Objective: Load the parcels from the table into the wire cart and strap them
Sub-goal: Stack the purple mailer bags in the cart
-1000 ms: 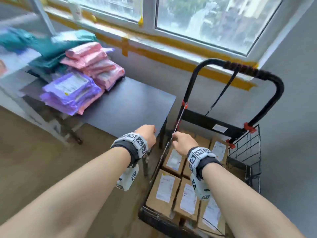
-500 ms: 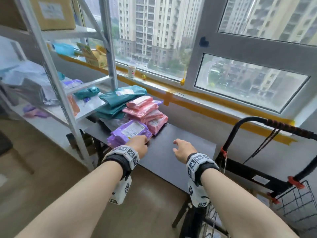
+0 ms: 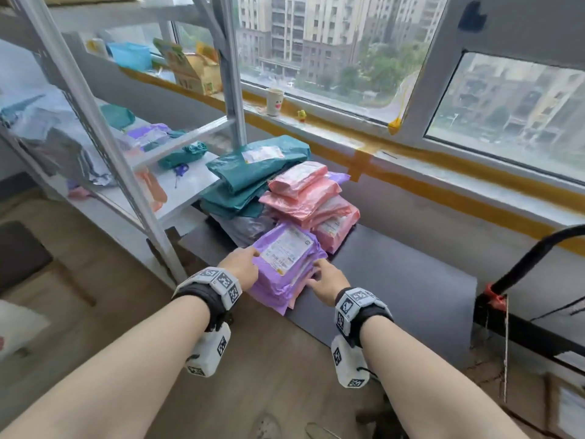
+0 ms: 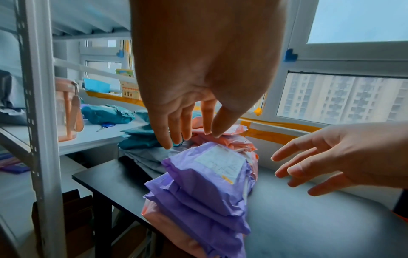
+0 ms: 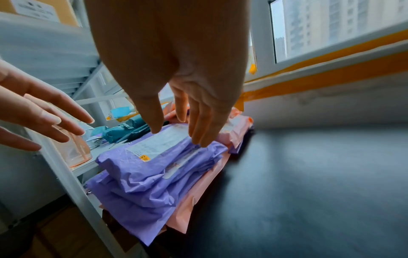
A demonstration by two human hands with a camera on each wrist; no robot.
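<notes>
A stack of purple parcels (image 3: 285,264) (image 4: 205,183) (image 5: 150,174) lies on a pink one at the near left corner of the dark table (image 3: 395,280). Behind it sit pink parcels (image 3: 310,198) and teal parcels (image 3: 253,172). My left hand (image 3: 243,264) (image 4: 189,137) reaches the stack's left top edge with straight fingers. At the stack's right edge is my right hand (image 3: 326,277) (image 5: 176,132), fingers spread and straight. Neither hand grips a parcel. The wire cart's black handle (image 3: 538,255) shows at the far right, with a cardboard parcel (image 3: 566,407) below it.
A grey metal shelving rack (image 3: 104,147) stands close on the left, its shelves holding bags and a pink jar (image 4: 66,110). A paper cup (image 3: 274,102) sits on the taped windowsill. The table's right half (image 5: 320,174) is bare.
My view has swung left from the cart to the table. Both hands have left the cart's cord, crossed over the table and come to the two sides of the purple stack.
</notes>
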